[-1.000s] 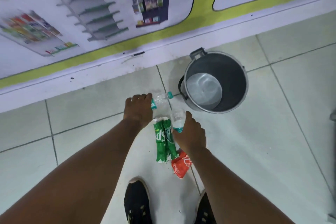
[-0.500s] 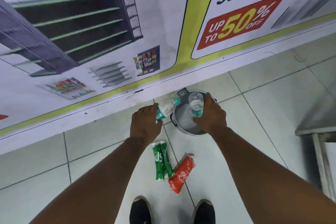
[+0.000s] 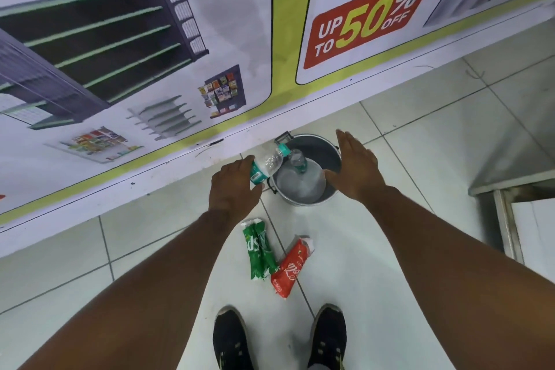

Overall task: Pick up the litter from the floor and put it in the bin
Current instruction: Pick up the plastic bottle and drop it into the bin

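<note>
A grey metal bin (image 3: 329, 147) stands on the tiled floor against the wall. My left hand (image 3: 232, 186) grips a clear plastic bottle (image 3: 268, 164) with a teal cap and label, its neck over the bin's left rim. My right hand (image 3: 354, 168) is spread flat and holds nothing, above the bin's right rim. A second clear bottle (image 3: 297, 161) with a teal label is inside the bin. On the floor in front of me lie a crushed green wrapper (image 3: 258, 251) and a crushed red wrapper (image 3: 291, 270), side by side.
A printed poster wall (image 3: 180, 54) runs behind the bin. A steel table's corner and leg (image 3: 504, 219) stand at the right. My two black shoes (image 3: 231, 339) are just below the wrappers on the white tiles.
My right hand has let go of its bottle, which now sits inside the bin, and its fingers have spread. My left hand has carried its bottle closer over the bin's rim.
</note>
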